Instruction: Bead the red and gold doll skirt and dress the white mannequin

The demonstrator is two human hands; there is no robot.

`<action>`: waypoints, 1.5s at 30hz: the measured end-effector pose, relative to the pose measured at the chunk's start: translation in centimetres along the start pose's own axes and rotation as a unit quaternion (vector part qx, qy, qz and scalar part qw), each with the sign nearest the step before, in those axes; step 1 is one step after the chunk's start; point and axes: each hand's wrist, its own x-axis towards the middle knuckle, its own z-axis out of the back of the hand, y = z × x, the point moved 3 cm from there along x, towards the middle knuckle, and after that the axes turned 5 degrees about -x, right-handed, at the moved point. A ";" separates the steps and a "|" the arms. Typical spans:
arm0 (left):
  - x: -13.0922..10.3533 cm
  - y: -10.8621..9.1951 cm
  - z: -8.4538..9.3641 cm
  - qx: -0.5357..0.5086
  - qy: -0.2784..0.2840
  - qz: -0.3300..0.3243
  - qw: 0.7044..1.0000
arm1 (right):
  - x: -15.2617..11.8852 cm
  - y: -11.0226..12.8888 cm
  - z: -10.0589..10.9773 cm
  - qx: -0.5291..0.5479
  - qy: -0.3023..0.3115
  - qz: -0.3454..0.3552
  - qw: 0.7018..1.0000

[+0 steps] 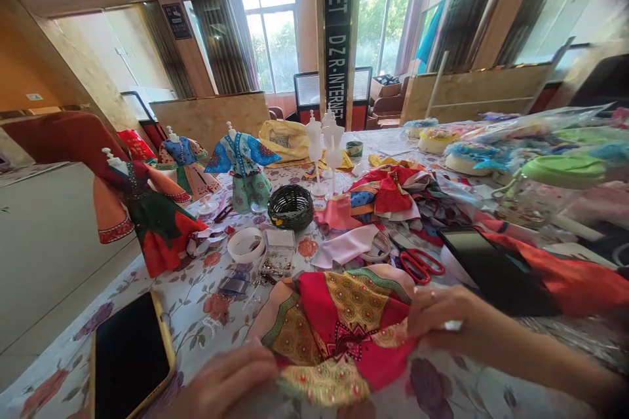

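A small red, gold and green patterned doll garment point(354, 301) lies spread over the flowered tablecloth, with a dark beaded motif at its middle. My right hand point(439, 315) pinches its right edge between thumb and fingers. At the lower left edge, my left hand point(236, 373) is closed on the fabric, somewhat blurred, its fingertips partly hidden. Just beyond the cloth are red-handled scissors point(420, 265), a clear box of beads point(278, 254) and a white tape roll point(246, 245). A piece of pale pink cloth point(344, 247) lies behind the garment.
A phone point(130, 353) lies at left, a black tablet point(491, 268) at right. Dressed doll forms point(243, 163) stand at back left, near a black woven basket point(291, 206) and bare white mannequins point(334, 144). Fabric scraps point(393, 193) and a green-lidded jar point(563, 173) are at right.
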 end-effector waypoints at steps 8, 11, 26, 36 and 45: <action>11.2 2.5 4.9 0.074 -0.160 0.175 0.969 | 2.4 0.7 8.6 0.003 -0.179 -0.077 0.981; 15.5 3.1 6.7 0.111 -0.223 0.186 0.950 | 4.4 1.0 12.0 -0.017 -0.231 -0.152 0.961; 17.2 -0.3 12.1 0.071 -0.415 -0.006 0.907 | 3.6 8.8 15.2 -0.187 -0.419 0.024 0.888; 10.5 3.7 7.9 0.133 -0.134 0.104 0.977 | 3.3 4.8 7.0 -0.177 -0.134 -0.026 0.975; 8.8 4.6 8.0 0.024 -0.015 0.166 0.986 | 3.8 5.2 5.7 -0.136 -0.068 -0.025 0.988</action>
